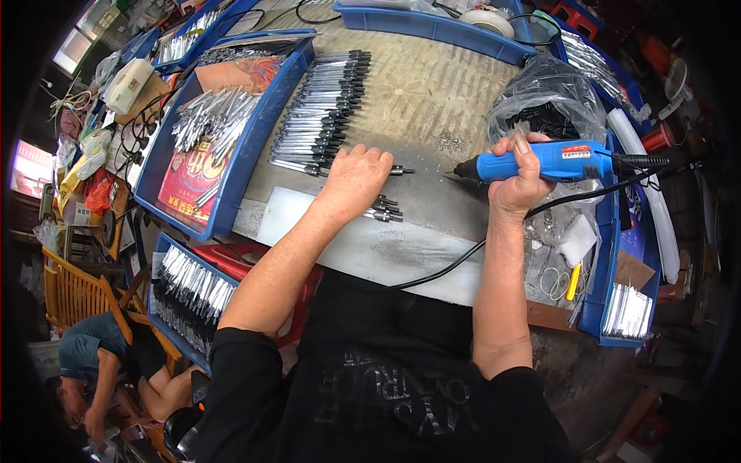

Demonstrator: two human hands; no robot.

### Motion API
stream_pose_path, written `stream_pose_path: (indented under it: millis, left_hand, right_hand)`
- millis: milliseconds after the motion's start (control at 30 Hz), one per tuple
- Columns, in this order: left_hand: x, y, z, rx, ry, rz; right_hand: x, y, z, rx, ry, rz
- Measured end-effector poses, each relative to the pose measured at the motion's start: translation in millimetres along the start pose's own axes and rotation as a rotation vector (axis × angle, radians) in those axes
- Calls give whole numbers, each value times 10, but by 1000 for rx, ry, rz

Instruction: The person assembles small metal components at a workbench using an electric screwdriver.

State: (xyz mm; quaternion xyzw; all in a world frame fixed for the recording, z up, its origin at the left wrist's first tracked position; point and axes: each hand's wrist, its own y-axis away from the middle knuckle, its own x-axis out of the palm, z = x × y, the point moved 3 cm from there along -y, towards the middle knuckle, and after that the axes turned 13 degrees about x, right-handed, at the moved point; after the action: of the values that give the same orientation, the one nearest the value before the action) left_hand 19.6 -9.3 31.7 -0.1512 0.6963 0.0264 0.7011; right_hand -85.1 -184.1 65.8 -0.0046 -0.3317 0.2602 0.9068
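Observation:
My left hand (357,179) is over the worktable (432,201), its fingers curled down around a slim silver pen. The pen's black tip (403,170) sticks out to the right of my fingers. My right hand (519,179) grips a blue electric screwdriver (540,162), its dark nose pointing left toward the pen tip, with a gap between them. A long row of silver-and-black pens (320,108) lies side by side just beyond my left hand. Nearer to me, a few more pens (386,208) rest partly under my left wrist.
A blue tray (224,208) at left holds loose silver rods; another blue tray (432,27) stands at the far edge. A clear bag of black parts (552,100) sits beyond the screwdriver. Its black cable (455,266) crosses the table. Someone (100,347) sits at lower left.

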Motion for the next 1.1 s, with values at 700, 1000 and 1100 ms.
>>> stream_pose_path:
  millis: [700, 1000, 1100]
  left_hand:
    - [44, -320, 0, 74, 76, -113]
    - [-8, -143, 6, 149, 123, -35]
    - [56, -82, 39, 85, 123, -39]
  right_hand:
    - [8, -4, -2, -13, 2, -16]
    - [-10, -5, -7, 12, 7, -15]
    - [-9, -9, -16, 17, 6, -14]
